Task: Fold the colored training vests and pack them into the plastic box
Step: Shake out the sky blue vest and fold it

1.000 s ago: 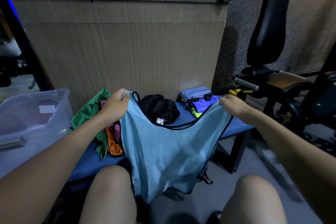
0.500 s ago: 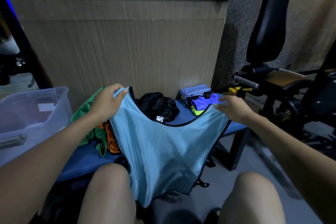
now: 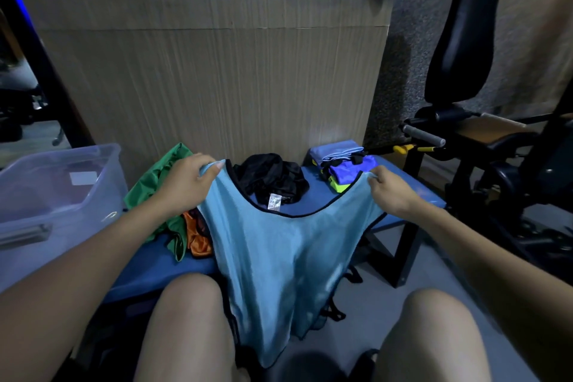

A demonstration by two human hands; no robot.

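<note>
Light blue vest [image 3: 285, 260]: one, black-trimmed, held spread by its two shoulder straps, hanging over the worktop's near edge between the person's knees.
Sewn-in tag [image 3: 274, 202]: white, at the neckline; print too small to read.
Left hand [image 3: 183, 186]: fingers pinch the left strap.
Right hand [image 3: 391, 192]: fingers pinch the right strap.
Worktop [image 3: 415, 189]: blue padded bench.
Loose pile [image 3: 173, 226]: green and orange vests, beside the left hand.
Black vest [image 3: 273, 177]: one, crumpled behind the neckline.
Folded stack [image 3: 344, 164]: blue, purple and yellow-green layers; exact count unclear.
Plastic box [image 3: 59, 183]: one, clear, far left, bearing a blank white label.
</note>
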